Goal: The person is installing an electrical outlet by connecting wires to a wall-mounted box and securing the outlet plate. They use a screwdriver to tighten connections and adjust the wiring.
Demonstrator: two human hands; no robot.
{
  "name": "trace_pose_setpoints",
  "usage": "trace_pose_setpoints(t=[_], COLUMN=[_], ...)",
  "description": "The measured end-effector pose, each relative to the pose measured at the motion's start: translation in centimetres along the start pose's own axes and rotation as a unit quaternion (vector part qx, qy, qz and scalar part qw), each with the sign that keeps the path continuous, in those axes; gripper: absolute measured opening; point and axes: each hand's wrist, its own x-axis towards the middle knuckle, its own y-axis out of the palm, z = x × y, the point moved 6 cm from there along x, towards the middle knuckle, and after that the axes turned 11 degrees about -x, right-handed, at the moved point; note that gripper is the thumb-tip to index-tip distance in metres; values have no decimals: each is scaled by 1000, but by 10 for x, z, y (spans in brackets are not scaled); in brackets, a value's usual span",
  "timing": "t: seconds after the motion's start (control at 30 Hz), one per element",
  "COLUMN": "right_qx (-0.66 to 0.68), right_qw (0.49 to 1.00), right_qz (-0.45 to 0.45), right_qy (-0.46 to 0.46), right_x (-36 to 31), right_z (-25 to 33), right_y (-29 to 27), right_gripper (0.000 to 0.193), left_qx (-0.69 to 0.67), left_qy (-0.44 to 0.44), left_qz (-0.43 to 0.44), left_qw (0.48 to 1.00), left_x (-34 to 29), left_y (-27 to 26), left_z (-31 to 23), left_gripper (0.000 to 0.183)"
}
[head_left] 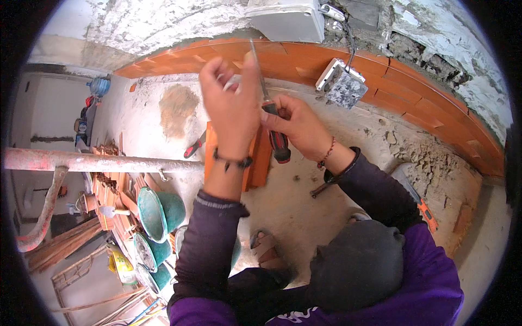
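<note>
My right hand (299,122) is closed round a screwdriver (280,144) with a black and red handle. Its metal shaft points up and away toward the wall. Beside that shaft, my left hand (231,98) is raised with curled fingers, slightly smeared by motion. A small whitish thing (232,82) shows between the left fingers; its kind cannot be made out. Below the hands lie orange tile-like pieces (261,165), partly hidden by my left wrist. Left of them rests another tool with a red and black handle (193,149).
An electrical box (342,87) hangs on wires at the orange-tiled wall (304,57), below a white enclosure (285,22). A rusty pipe (109,161) crosses the left side. Green buckets (174,212) stand lower left. An orange-handled tool (427,214) lies at the right.
</note>
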Motion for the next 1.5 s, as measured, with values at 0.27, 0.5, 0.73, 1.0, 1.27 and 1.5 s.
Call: trace_pose_setpoints(t=[0.27, 0.5, 0.73, 1.0, 1.27, 1.5], right_qx=[-24, 4, -5, -33, -28, -107], right_qw=[993, 988, 989, 987, 984, 984], right_qz=[-56, -44, -45, -61, -89, -132], right_qy=[97, 145, 143, 142, 149, 48], right_x=[-64, -93, -94, -99, -110, -91], right_z=[-48, -62, -58, -67, -64, -37], right_y=[-31, -39, -33, -38, -52, -67], right_gripper=[24, 21, 21, 22, 19, 20], left_qx=[89, 80, 103, 70, 41, 48], left_qy=[144, 137, 157, 141, 119, 121], left_qz=[-58, -90, -107, -101, -106, -92], left_qw=[984, 983, 976, 982, 986, 987], left_x=[45, 38, 34, 31, 33, 38], left_y=[89, 100, 94, 93, 97, 100], left_z=[-5, -19, -19, -18, -20, -23], left_gripper=[127, 130, 120, 120, 118, 119])
